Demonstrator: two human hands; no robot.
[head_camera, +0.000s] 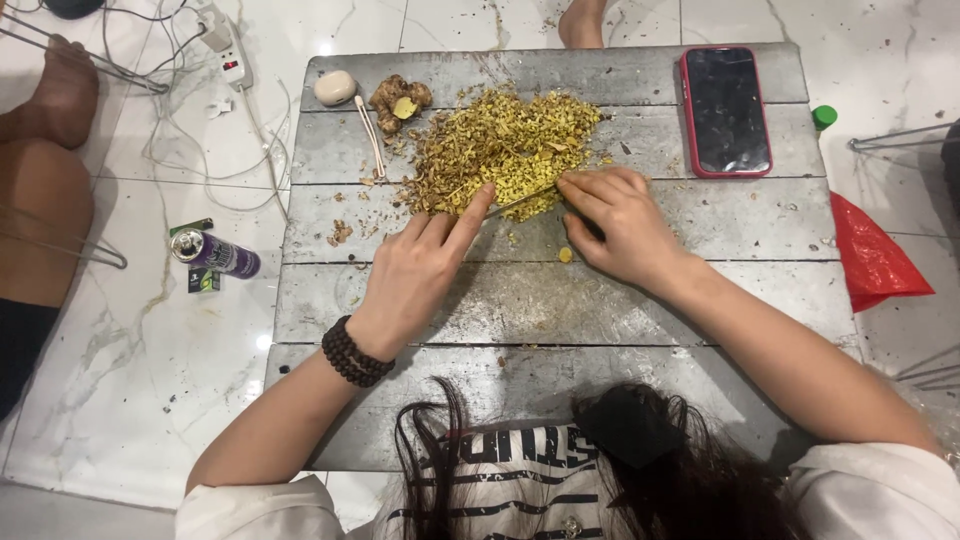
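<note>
two hands — left hand (415, 270), right hand (615, 225), one knife (520, 201)

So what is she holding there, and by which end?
The right hand grips a knife by its handle; the left hand presses fingertips on the blade's far end.

We are looking down at a grey, worn plank board (520, 320) lying on a white marble-patterned tiled floor (130, 400). A heap of chopped yellow-brown bits (505, 140) is spreading over the board's far middle, with crumbs scattering around it. A knobbly brown root (398, 100), a small pale oval piece (335, 87) and a thin pale stick (372, 135) are resting near the far left corner. A dark phone in a red case (725, 110) is lying face up at the far right. On the floor we are seeing a purple can (215, 253) on its side, white cables with a power strip (225, 45), a red plastic bag (872, 255) and a green cap (824, 117).
</note>
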